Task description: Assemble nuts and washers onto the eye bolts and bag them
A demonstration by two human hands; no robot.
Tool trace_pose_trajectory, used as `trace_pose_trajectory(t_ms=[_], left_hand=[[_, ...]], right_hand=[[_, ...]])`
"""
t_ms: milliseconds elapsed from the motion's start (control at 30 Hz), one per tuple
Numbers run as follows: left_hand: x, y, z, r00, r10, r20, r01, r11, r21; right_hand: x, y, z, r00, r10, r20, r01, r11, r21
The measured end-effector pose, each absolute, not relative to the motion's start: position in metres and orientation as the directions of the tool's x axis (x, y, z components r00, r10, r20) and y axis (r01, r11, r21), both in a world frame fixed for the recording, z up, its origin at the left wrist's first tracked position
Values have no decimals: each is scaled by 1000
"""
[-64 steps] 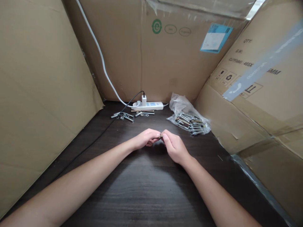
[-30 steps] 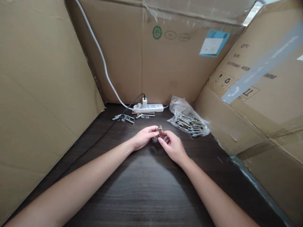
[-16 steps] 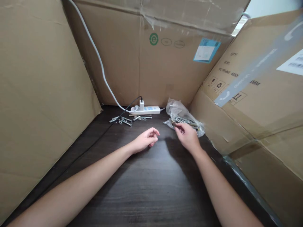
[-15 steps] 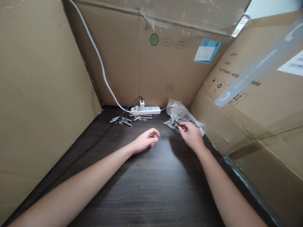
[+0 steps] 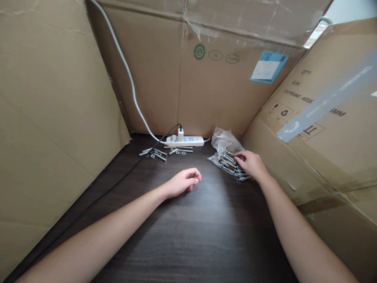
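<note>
My left hand (image 5: 185,183) rests on the dark table with its fingers curled in, and I see nothing in it. At the clear plastic bag (image 5: 225,138), my right hand (image 5: 251,164) has thumb and fingertips pinched together. Its tips touch the right side of a pile of metal bolts (image 5: 228,163); what lies between them is too small to make out. The bolts, silvery and some brassy, lie heaped in the bag's mouth, and several reach past its edge under my right hand.
Loose bolts, nuts and washers lie in two small groups, a left group (image 5: 154,154) and a right group (image 5: 180,151). Behind them stands a white power strip (image 5: 193,141) with a plugged-in charger. A black cable (image 5: 118,182) crosses the table. Cardboard boxes (image 5: 218,94) wall in three sides.
My right hand has shifted right across the bag, and more of the bolt pile now shows. My left hand keeps its place and its curled shape. The view has turned slightly.
</note>
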State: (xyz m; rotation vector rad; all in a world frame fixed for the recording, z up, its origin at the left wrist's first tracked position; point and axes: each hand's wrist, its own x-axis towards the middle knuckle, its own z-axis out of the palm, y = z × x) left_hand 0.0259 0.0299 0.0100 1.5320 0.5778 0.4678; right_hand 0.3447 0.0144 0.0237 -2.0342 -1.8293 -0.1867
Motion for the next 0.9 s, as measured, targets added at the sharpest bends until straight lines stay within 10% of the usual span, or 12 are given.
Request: trace_pose_trajectory(t_ms=[667,900], left_hand=[[27,26,5,797,603,-22,80,-69,994],[6,44,5,581,754,306,348,-571,744]], right_hand=[[324,1,29,125,857,500,960,23,-279],[232,-27,11,40,832,553,856,257,-448]])
